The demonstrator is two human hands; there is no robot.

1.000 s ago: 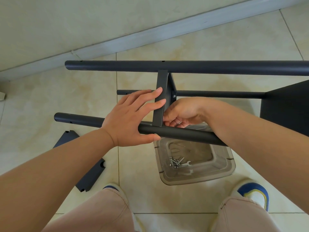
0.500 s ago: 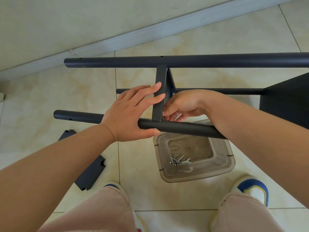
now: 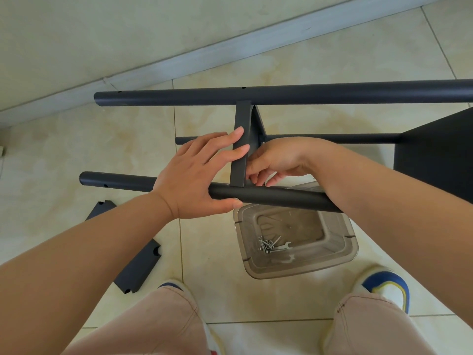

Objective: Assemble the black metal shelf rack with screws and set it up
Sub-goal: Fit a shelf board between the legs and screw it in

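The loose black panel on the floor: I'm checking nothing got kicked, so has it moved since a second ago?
No. The loose black panel lies at the same spot against the floor's tile seam; only the camera shifted.

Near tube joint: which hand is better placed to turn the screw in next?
Probably the right hand: its curled fingertips are already at the joint where the shelf bracket meets the near tube. The left hand steadies tube and bracket with straight fingers.

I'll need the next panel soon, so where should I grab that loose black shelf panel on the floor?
Take the loose shelf panel by its long right edge, coming from above on the right. It lies flat on the tiles with that edge exposed, while the left forearm covers its middle.
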